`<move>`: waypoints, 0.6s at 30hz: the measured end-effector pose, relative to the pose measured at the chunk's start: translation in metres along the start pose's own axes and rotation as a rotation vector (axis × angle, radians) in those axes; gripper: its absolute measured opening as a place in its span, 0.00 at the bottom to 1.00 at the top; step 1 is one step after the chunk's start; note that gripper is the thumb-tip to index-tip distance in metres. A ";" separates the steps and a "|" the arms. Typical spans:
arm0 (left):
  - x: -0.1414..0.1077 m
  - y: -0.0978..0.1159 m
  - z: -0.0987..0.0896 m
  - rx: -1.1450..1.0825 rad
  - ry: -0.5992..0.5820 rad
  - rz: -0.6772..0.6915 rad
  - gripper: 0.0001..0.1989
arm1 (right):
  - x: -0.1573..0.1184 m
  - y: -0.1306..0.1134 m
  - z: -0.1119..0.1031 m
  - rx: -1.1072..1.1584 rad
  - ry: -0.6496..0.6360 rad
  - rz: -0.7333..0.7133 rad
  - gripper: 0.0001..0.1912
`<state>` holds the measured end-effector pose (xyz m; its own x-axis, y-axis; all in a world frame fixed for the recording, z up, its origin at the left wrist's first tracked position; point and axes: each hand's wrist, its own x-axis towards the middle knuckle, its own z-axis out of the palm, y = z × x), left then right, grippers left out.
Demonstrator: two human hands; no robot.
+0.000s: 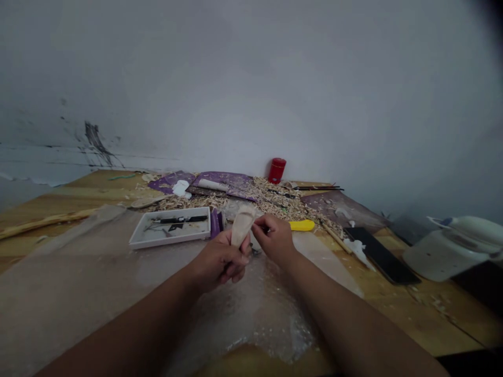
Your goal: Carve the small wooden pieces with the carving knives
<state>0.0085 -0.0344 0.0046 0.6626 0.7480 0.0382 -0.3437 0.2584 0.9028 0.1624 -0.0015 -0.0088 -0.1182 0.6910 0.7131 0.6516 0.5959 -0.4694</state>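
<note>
A pale wooden piece with a broad rounded end (243, 222) stands raised over the middle of the table. My left hand (223, 262) is wrapped round its lower part. At its right side is my right hand (275, 238), with fingers pinched together close to the wood's edge; what they hold, if anything, is too small to make out. Below both hands lies clear plastic sheeting (157, 293). Just left of the wood, a white tray (135, 243) holds a black pen-like tool (192, 219) and small dark bits.
Wood shavings (283, 208) and purple sheets (236, 180) cover the back of the wooden table. A red can (277, 170) stands by the wall. Right of my hands lie a yellow handle (302, 225), a thin stick (337, 240), a black phone (381, 256) and a white container (440, 254).
</note>
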 end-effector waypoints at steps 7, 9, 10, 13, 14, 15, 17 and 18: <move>0.013 -0.002 -0.004 0.389 0.421 -0.046 0.07 | -0.003 -0.008 -0.009 -0.066 0.165 -0.053 0.10; 0.016 -0.004 -0.006 0.512 0.484 -0.081 0.06 | -0.003 -0.007 -0.008 -0.123 0.116 -0.131 0.10; 0.017 -0.005 -0.007 0.562 0.484 -0.095 0.06 | -0.003 -0.007 -0.007 -0.147 0.078 -0.167 0.10; 0.018 -0.009 -0.009 0.692 0.441 -0.059 0.05 | -0.003 -0.003 -0.002 -0.200 -0.018 -0.224 0.10; 0.018 -0.010 -0.010 0.736 0.430 -0.018 0.06 | -0.003 -0.002 0.000 -0.216 -0.041 -0.227 0.09; 0.018 -0.011 -0.011 0.779 0.427 0.024 0.06 | -0.002 -0.001 0.001 -0.236 -0.058 -0.226 0.09; 0.018 -0.012 -0.011 0.832 0.434 0.057 0.06 | -0.002 0.001 0.001 -0.285 -0.072 -0.221 0.09; 0.018 -0.013 -0.010 0.837 0.437 0.037 0.07 | -0.001 0.001 0.001 -0.311 -0.069 -0.222 0.09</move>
<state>0.0181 -0.0182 -0.0102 0.2939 0.9538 0.0622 0.3422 -0.1658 0.9249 0.1625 -0.0017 -0.0105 -0.3253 0.5909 0.7383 0.7993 0.5890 -0.1193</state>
